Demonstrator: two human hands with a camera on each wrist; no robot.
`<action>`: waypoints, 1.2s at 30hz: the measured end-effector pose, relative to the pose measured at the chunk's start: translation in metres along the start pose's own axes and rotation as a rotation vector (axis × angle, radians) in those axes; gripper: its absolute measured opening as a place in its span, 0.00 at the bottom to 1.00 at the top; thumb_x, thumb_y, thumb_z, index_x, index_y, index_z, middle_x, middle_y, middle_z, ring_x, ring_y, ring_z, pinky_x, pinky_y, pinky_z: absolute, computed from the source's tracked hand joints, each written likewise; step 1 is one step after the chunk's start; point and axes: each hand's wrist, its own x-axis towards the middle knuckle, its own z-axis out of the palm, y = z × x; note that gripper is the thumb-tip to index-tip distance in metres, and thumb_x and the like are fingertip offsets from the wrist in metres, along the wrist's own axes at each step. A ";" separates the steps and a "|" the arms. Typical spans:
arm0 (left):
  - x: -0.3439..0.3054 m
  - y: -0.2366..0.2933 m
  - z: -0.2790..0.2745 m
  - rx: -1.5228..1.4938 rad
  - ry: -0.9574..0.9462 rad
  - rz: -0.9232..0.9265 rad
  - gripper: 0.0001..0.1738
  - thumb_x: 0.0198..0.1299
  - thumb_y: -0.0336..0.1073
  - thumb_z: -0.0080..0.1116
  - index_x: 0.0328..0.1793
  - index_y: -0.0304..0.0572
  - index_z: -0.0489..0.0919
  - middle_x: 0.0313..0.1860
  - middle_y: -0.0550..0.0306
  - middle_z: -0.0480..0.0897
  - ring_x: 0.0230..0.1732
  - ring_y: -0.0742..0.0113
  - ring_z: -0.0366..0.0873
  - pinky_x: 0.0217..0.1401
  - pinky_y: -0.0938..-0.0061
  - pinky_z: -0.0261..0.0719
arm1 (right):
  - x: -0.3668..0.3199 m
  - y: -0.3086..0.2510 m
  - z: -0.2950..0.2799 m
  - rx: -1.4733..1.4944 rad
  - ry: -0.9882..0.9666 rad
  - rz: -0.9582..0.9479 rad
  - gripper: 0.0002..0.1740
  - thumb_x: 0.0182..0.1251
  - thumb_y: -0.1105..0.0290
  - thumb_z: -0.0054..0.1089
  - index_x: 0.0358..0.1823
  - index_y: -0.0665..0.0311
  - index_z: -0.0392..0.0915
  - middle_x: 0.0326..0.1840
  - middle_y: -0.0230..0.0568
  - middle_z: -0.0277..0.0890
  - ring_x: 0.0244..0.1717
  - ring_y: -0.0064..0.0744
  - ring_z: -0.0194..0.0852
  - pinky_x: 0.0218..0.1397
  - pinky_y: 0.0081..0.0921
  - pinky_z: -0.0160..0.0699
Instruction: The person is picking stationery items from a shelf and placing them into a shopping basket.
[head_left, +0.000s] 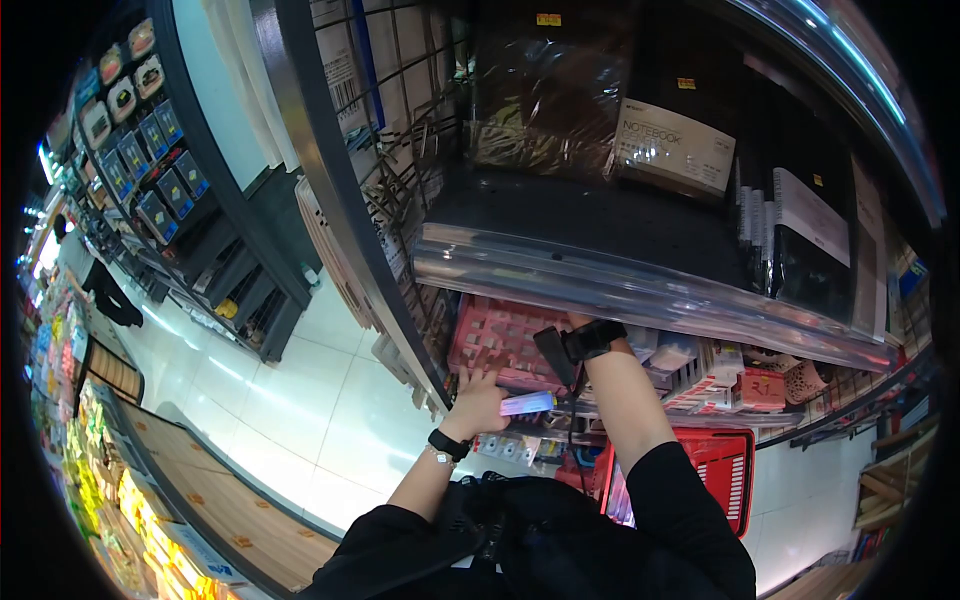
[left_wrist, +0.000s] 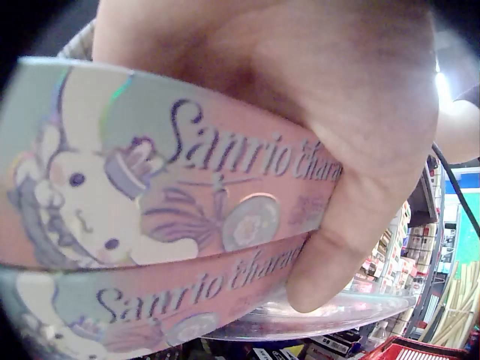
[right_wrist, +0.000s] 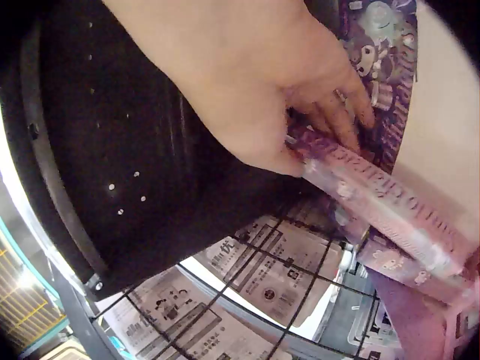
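Observation:
My left hand [head_left: 475,405] grips two narrow boxes stacked together, printed "Sanrio characters" with a white long-eared figure. The upper box [left_wrist: 247,172] fills much of the left wrist view, and the thumb presses along the boxes' near side. Beside that hand, a pink lattice basket [head_left: 505,330] sits on the lower shelf. My right hand [right_wrist: 255,90] reaches in under the upper shelf, mostly hidden in the head view. Its curled fingers and thumb pinch a purple-pink Sanrio box [right_wrist: 382,206]. Another purple patterned box [right_wrist: 386,75] stands behind the fingers.
Above my hands, a shelf with a clear plastic front strip [head_left: 560,265] carries wrapped notebooks [head_left: 675,145]. A red shopping basket [head_left: 740,470] is below my right arm. A metal post [head_left: 335,170] and wire grid flank the shelf at left. A person [head_left: 95,270] stands far down the aisle.

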 end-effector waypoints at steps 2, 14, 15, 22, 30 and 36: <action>0.000 0.000 0.000 0.000 0.003 0.003 0.15 0.31 0.42 0.58 0.28 0.46 0.83 0.64 0.50 0.58 0.68 0.44 0.43 0.65 0.40 0.32 | -0.008 -0.002 0.001 0.007 0.000 0.015 0.16 0.55 0.65 0.55 0.42 0.67 0.74 0.43 0.46 0.74 0.46 0.40 0.69 0.53 0.32 0.64; 0.000 0.001 0.000 0.032 -0.019 -0.017 0.16 0.31 0.42 0.58 0.29 0.46 0.83 0.64 0.47 0.58 0.67 0.43 0.43 0.64 0.39 0.35 | -0.002 -0.018 0.028 0.094 -0.034 0.085 0.17 0.55 0.64 0.56 0.43 0.67 0.73 0.43 0.45 0.74 0.47 0.39 0.69 0.53 0.31 0.63; -0.001 0.000 0.002 0.029 -0.013 -0.015 0.16 0.31 0.42 0.58 0.29 0.46 0.83 0.64 0.47 0.58 0.67 0.43 0.43 0.64 0.39 0.35 | -0.005 -0.018 0.028 0.103 -0.039 0.088 0.17 0.55 0.64 0.56 0.43 0.67 0.73 0.43 0.45 0.74 0.47 0.39 0.69 0.53 0.31 0.63; 0.000 -0.001 0.004 0.026 -0.004 -0.019 0.16 0.32 0.43 0.58 0.29 0.45 0.83 0.63 0.45 0.59 0.67 0.42 0.43 0.64 0.39 0.33 | 0.001 -0.025 0.041 0.167 -0.078 0.123 0.17 0.55 0.64 0.56 0.43 0.67 0.73 0.43 0.45 0.74 0.47 0.39 0.69 0.54 0.31 0.63; 0.002 0.001 -0.001 0.019 -0.042 -0.035 0.17 0.33 0.44 0.58 0.31 0.44 0.82 0.63 0.44 0.59 0.67 0.42 0.44 0.63 0.38 0.36 | -0.002 -0.023 0.035 0.231 -0.112 0.167 0.18 0.55 0.64 0.56 0.43 0.67 0.73 0.43 0.45 0.74 0.47 0.38 0.69 0.54 0.30 0.63; 0.002 0.003 -0.002 0.014 -0.062 -0.043 0.18 0.33 0.43 0.58 0.33 0.45 0.82 0.63 0.44 0.58 0.67 0.41 0.44 0.61 0.36 0.40 | 0.007 -0.025 0.026 0.269 -0.099 0.204 0.18 0.55 0.64 0.56 0.44 0.68 0.73 0.43 0.44 0.74 0.47 0.38 0.69 0.54 0.30 0.63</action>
